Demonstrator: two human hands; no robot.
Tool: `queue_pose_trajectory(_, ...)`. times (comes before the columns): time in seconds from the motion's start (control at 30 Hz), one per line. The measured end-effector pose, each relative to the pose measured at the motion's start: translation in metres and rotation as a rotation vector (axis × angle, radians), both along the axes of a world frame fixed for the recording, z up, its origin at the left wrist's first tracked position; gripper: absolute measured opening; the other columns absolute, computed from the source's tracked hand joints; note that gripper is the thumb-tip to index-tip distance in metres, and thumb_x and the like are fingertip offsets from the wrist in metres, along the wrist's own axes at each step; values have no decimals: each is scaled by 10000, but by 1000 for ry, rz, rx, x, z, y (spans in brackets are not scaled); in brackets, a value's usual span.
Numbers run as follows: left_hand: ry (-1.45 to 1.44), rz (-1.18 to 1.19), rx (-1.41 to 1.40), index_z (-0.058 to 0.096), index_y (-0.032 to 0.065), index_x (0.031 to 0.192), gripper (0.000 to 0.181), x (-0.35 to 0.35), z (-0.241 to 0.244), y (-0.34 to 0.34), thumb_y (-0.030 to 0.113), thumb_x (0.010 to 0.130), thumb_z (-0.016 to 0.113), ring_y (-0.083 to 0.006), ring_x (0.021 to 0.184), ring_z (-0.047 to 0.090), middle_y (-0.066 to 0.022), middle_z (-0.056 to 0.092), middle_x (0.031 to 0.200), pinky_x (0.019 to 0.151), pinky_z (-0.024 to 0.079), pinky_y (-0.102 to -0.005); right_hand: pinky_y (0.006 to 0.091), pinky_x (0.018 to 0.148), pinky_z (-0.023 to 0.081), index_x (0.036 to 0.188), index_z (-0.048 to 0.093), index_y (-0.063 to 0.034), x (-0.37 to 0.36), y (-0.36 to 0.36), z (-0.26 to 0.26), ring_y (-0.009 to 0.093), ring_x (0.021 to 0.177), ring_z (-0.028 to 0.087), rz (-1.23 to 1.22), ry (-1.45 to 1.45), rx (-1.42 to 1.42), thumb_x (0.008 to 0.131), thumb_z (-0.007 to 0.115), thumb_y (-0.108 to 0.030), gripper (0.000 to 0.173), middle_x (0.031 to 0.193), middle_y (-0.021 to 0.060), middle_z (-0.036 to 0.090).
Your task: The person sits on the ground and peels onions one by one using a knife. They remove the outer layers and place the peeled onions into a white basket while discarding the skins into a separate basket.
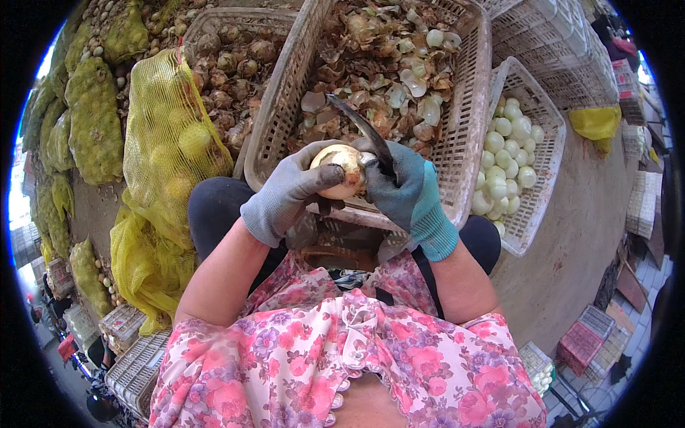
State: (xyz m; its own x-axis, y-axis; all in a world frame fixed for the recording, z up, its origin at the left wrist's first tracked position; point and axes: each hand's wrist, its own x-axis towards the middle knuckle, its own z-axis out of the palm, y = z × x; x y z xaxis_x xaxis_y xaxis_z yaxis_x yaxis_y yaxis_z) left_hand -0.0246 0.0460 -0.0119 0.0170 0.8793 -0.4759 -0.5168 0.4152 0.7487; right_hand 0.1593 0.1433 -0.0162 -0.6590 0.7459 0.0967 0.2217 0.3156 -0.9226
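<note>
My left hand (289, 187), in a grey work glove with darkened fingertips, grips a golden-brown onion (342, 167). In my right hand (401, 184), gloved in grey and teal, is a knife with a dark curved blade (364, 125); its tip points up and to the left, away from me. The right fingers meet the onion's right side, so the knife's handle is mostly hidden. Both hands are over the near end of a large plastic crate (455, 155). Onion skins (369, 80) fill that crate, with a few pale pieces among them.
On the right, a white crate (546, 166) holds peeled onions (505, 155). Unpeeled onions (225, 69) lie in another crate at upper left. A yellow mesh bag (166, 134) with onions stands by my left knee. Stacked crates (551, 48) rise at upper right; full sacks (93, 123) line the left.
</note>
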Motion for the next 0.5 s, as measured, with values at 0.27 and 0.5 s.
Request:
queue_pose_trajectory(0.27, -228, 372, -82, 513, 5, 1325, 451, 9, -43, -21, 292, 987, 601, -252, 995, 675, -148, 640, 1224, 819, 585, -387, 423, 663, 548, 1213, 602, -52, 2, -7, -11, 365, 801, 666, -10, -9, 383, 767, 681, -63, 453, 959, 183, 659)
queue_pose_trajectory(0.5, -274, 397, -124, 475, 28, 1330, 473, 20, -32, -12, 290, 969, 633, -278, 976, 665, -131, 622, 1152, 829, 601, -423, 437, 663, 550, 1261, 564, -69, 6, -37, -7, 381, 785, 666, 278, -144, 347, 773, 678, -137, 506, 1032, 183, 660)
